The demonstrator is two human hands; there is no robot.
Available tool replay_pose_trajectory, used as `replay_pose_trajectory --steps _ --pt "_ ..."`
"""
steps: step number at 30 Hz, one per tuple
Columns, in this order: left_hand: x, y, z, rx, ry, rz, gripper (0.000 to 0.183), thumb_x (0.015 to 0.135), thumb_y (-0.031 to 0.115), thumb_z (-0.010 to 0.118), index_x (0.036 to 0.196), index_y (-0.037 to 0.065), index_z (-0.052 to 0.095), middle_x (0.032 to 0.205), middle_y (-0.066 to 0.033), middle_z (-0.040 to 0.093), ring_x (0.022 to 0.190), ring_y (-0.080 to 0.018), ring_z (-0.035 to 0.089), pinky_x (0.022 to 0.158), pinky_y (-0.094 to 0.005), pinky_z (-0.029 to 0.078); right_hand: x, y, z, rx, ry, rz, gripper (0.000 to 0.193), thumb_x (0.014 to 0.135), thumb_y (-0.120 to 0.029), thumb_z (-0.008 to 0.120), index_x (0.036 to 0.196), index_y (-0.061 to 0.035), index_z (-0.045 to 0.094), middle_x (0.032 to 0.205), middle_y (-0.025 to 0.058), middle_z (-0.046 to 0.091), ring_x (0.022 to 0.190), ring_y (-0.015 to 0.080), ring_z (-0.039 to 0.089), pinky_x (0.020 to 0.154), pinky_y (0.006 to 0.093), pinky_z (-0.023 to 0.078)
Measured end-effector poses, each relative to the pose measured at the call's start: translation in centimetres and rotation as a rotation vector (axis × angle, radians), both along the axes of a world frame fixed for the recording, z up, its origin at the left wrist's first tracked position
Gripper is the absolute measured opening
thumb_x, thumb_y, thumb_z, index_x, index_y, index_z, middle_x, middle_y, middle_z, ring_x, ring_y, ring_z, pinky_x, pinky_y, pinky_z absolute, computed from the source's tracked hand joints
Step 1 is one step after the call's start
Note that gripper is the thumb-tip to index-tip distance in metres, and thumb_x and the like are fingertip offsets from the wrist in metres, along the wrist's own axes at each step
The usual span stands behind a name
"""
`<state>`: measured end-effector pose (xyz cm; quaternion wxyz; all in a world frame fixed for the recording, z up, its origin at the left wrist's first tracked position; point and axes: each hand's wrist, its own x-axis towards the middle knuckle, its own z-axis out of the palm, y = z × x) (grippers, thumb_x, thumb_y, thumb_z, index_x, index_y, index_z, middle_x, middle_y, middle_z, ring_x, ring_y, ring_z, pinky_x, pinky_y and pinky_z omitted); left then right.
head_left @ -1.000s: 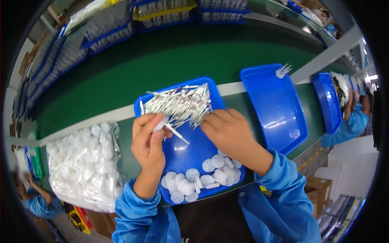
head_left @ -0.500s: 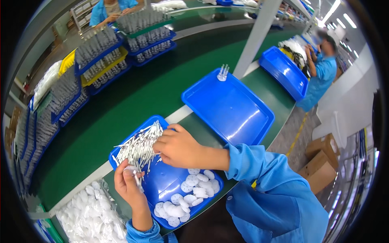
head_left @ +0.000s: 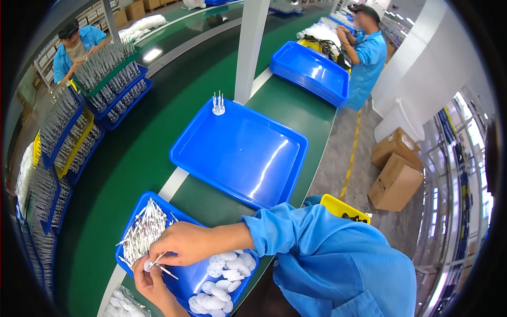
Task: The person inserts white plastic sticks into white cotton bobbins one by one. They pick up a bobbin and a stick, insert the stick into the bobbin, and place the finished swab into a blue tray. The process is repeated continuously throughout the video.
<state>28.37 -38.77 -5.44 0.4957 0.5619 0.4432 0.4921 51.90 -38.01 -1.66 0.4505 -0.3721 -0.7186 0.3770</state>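
Over the near blue tray [head_left: 186, 276], low in the view, both bare hands worked close together. Left hand [head_left: 151, 283]: fingers curled around a white disc [head_left: 148, 265], gripping it at the tray's left side. Right hand [head_left: 180, 243]: reached across from the right, fingertips pinched on a thin white stick [head_left: 157, 259] right at the disc. One more slender rod [head_left: 169, 272] slanted out below the right fingertips; its fixing to the disc could not be made out.

Same tray, far end: a loose heap of white sticks [head_left: 145, 224], just beyond the hands. Near end: a scatter of white discs [head_left: 210, 302], some overlapping, others under the right forearm's side. Clear bag [head_left: 125, 304] of white pieces at the lower edge, partly cut off.

Farther along the green counter [head_left: 208, 202], a larger blue tray [head_left: 237, 153] held one disc with upright sticks [head_left: 218, 108] in its far corner, near a pale post [head_left: 250, 53]. Beyond that, a stack of blue trays [head_left: 311, 74], with a co-worker in blue [head_left: 369, 55] standing next to it. Upper left: another person in blue [head_left: 90, 37] behind stacked trays of upright pieces [head_left: 108, 71]. Cardboard boxes [head_left: 396, 182] sat on the floor at right.
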Motion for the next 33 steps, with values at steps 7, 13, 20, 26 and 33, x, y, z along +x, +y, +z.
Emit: replay_pose_trajectory --steps 7,13,20,26,33 --pt "0.6 -1.1 2.0 -0.082 0.011 0.161 0.036 0.104 -0.004 0.063 0.139 -0.008 0.064 0.123 -0.0183 0.074 0.11 -0.0221 0.072 0.099 -0.0342 0.058 -0.6 0.4 -0.7 0.206 -0.221 -0.116 0.02 0.091 -0.024 0.079 0.109 -0.0172 0.078 0.083 0.0066 0.078 0.071 0.0312 0.074 0.064 0.0428 0.059" --pt "1.2 -1.0 3.1 -0.124 -0.204 0.063 0.028 0.106 -0.002 0.066 0.133 -0.005 0.065 0.129 -0.0204 0.076 0.116 -0.0213 0.073 0.095 -0.0316 0.061 -0.4 0.3 0.2 0.295 -0.287 -0.172 0.025 0.083 -0.011 0.087 0.107 -0.0144 0.084 0.075 0.0031 0.076 0.063 0.0207 0.072 0.064 0.0364 0.056" --pt "1.3 -1.1 3.3 -0.101 -0.2 0.12 0.033 0.105 -0.004 0.066 0.137 -0.003 0.067 0.132 -0.0168 0.075 0.118 -0.0203 0.073 0.093 -0.0304 0.063 -0.7 0.0 0.6 0.115 -0.274 -0.156 0.026 0.084 -0.011 0.087 0.11 -0.0161 0.085 0.062 0.0007 0.068 0.053 0.0182 0.066 0.057 0.0328 0.052" --pt "1.6 -0.8 3.4 -0.077 -0.144 0.119 0.031 0.104 -0.005 0.067 0.134 -0.002 0.072 0.132 -0.0146 0.075 0.118 -0.0196 0.073 0.095 -0.0309 0.063 -0.6 -0.1 0.8 0.02 -0.223 -0.128 0.024 0.086 -0.011 0.086 0.109 -0.0141 0.086 0.059 0.002 0.065 0.05 0.0165 0.063 0.051 0.0308 0.048" --pt "1.6 -0.7 3.3 0.114 0.142 0.148 0.036 0.096 -0.007 0.072 0.13 0.001 0.076 0.12 -0.013 0.079 0.103 -0.0197 0.074 0.086 -0.0309 0.062 -0.7 -0.4 0.8 -0.016 -0.242 -0.165 0.024 0.085 -0.01 0.086 0.109 -0.0122 0.084 0.059 0.0018 0.066 0.05 0.0172 0.064 0.051 0.0312 0.049"
